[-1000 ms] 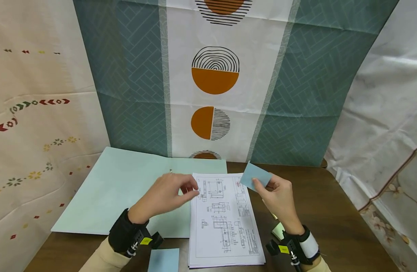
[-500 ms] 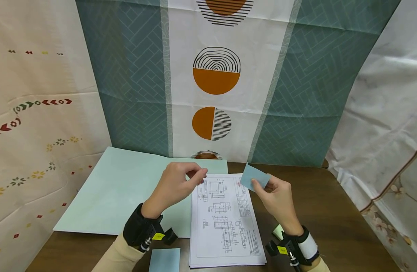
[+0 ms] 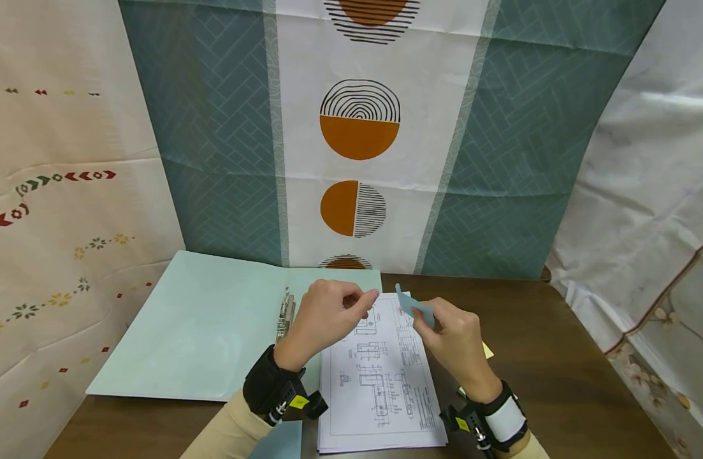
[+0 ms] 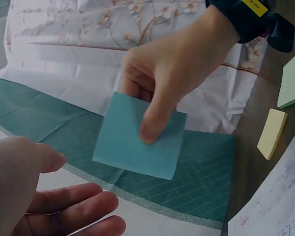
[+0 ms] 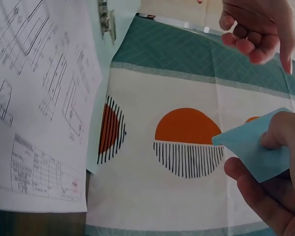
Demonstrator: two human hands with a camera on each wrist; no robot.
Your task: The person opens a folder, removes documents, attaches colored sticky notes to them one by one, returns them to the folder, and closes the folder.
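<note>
My right hand [image 3: 457,341] pinches a blue sticky note [image 4: 122,135] between thumb and fingers, raised above the right edge of the stacked drawing sheets [image 3: 380,408]. Seen in the right wrist view, the note looks thin and slightly bent, one corner pointing toward the left hand. My left hand [image 3: 328,315] hovers over the sheets' upper left side, fingers loosely bent, holding nothing. A gap separates it from the note. An opened pale green folder [image 3: 196,331] lies beneath, its metal clip [image 3: 285,312] partly behind the left hand.
A yellow sticky pad [image 4: 272,135] and a green sticky pad [image 4: 291,81] lie on the brown table [image 3: 563,370] right of the sheets. A light blue sheet [image 3: 279,443] sits at the front, partly behind the left wrist camera. Patterned curtains [image 3: 225,127] hang behind the table.
My left hand has moved right, toward the note. The right hand has turned and shifted slightly left, so the note now appears more edge-on. The folder's clip has come into view.
</note>
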